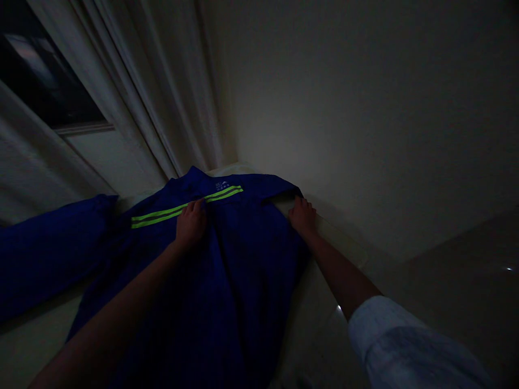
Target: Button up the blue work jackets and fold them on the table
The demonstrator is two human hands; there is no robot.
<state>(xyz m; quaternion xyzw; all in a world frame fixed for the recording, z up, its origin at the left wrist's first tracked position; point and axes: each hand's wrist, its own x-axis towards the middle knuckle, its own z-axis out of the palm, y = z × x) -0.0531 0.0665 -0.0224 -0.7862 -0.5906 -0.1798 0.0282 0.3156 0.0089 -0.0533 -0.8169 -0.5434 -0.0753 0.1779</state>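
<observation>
Blue jacket, laid from lower left to centre of frame: sleeve end clamped in the right hand's fingers, seemingly for tautness; cloth seemingly steadied by left hand, whose finger closure cannot be told.

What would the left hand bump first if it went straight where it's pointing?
The left hand would probably first meet the bright yellow-green striped band across the dark-blue cloth garment, though dim light makes depth unclear.

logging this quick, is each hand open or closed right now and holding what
Left hand: fingers curled on the blue garment; grip cannot be told.
Right hand: closed on the garment's sleeve.
</observation>
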